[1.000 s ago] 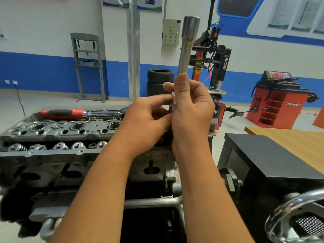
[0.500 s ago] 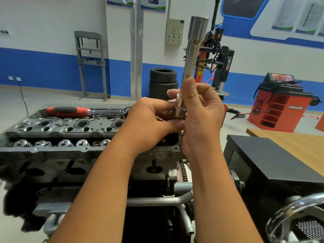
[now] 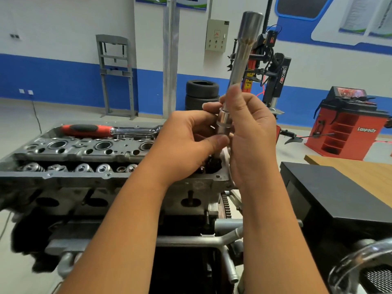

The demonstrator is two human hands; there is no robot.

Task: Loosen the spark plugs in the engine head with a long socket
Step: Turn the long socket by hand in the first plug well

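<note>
A long silver socket (image 3: 244, 54) stands nearly upright above the right end of the grey engine head (image 3: 89, 158). My right hand (image 3: 250, 132) grips its shaft, thumb up along it. My left hand (image 3: 191, 141) pinches the wider lower end of the socket (image 3: 224, 122) between thumb and fingers. A ratchet with a red and black handle (image 3: 89, 130) lies along the far edge of the engine head, its head hidden behind my left hand. Several round plug wells (image 3: 102, 145) open along the top of the head.
A black box (image 3: 339, 200) and a wooden table (image 3: 364, 172) stand at the right. A chrome wheel (image 3: 364, 259) sits at the bottom right. Stacked tyres (image 3: 201, 92), a tyre changer (image 3: 269, 66) and a red machine (image 3: 347, 122) stand behind on the floor.
The socket has risen a little in my right hand, showing its wider lower end. My left thumb and fingers have shifted onto that end.
</note>
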